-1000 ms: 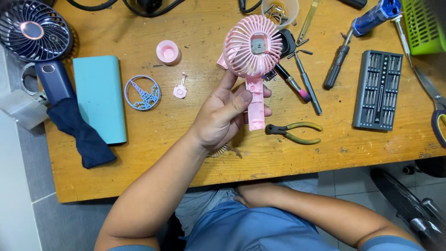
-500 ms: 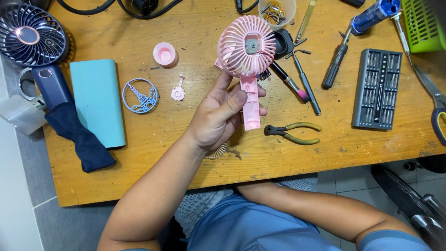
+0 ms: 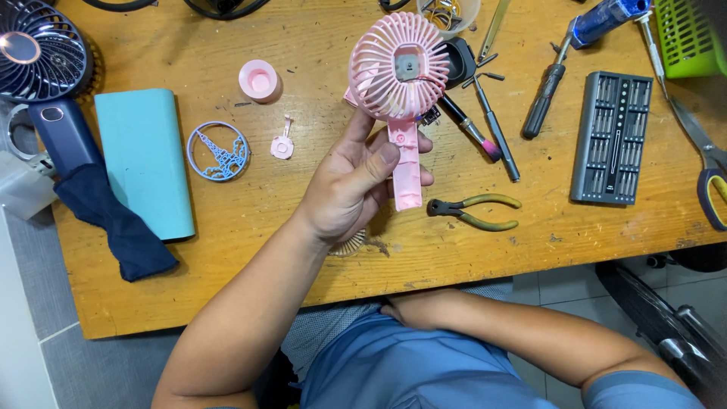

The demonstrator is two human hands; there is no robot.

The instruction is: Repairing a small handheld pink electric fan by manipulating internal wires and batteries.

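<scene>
Fan [image 3: 399, 68], pink, handheld, front grille off, held above wooden bench [image 3: 318, 250], cage facing camera so motor hub shows. Left hand [image 3: 352, 185] wrapped round handle, thumb pressed on front, fingers curled behind: firm one-handed hold. Right hand [image 3: 413, 307] down at lap below bench edge, grip cannot tell. Pliers [image 3: 473, 211] just right of handle, bit case [image 3: 612, 137] farther right, within reach. Pink cap [image 3: 260, 80] and blue ring [image 3: 218, 151] set aside left.

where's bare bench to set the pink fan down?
Bare wood lies along the near edge right of the pliers, below the grey bit case. A smaller patch sits between the pink cap and the pink fan in the left hand. The top right, with screwdrivers and scissors, is crowded.
</scene>
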